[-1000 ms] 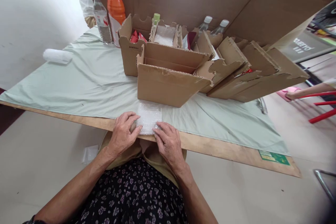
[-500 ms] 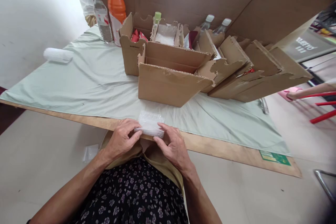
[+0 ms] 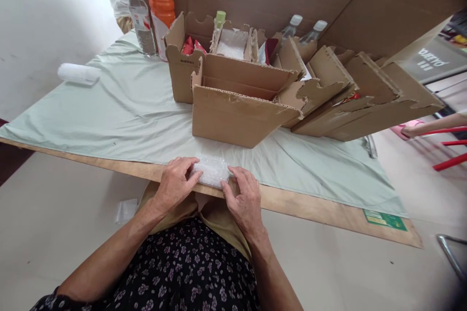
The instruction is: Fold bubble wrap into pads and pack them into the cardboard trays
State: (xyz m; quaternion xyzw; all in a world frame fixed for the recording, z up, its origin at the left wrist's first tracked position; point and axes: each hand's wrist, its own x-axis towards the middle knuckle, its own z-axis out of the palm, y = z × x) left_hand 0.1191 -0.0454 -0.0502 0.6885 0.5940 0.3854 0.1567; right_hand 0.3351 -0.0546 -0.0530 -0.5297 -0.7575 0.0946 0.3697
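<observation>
A small folded roll of clear bubble wrap (image 3: pixel 211 171) lies at the front edge of the cloth-covered table. My left hand (image 3: pixel 177 180) grips its left end, thumb on the near side and fingers curled over the far side. At the right end, my right hand (image 3: pixel 243 197) holds it between thumb and fingertips. Anything inside the wrap cannot be made out. Just behind it stands an open cardboard box (image 3: pixel 228 117) with its front panel facing me.
More cut cardboard boxes (image 3: pixel 328 107) stand behind, several holding packets. A water bottle (image 3: pixel 140 22) and an orange bottle (image 3: pixel 161 2) stand at the back left. Another white roll (image 3: pixel 78 74) lies on the green cloth (image 3: pixel 127 116). A clear plastic piece (image 3: pixel 126 211) is on the floor.
The loose flap of bubble wrap that stretched away from me is now rolled up into the bundle. Both hands have moved slightly with it, still at its ends.
</observation>
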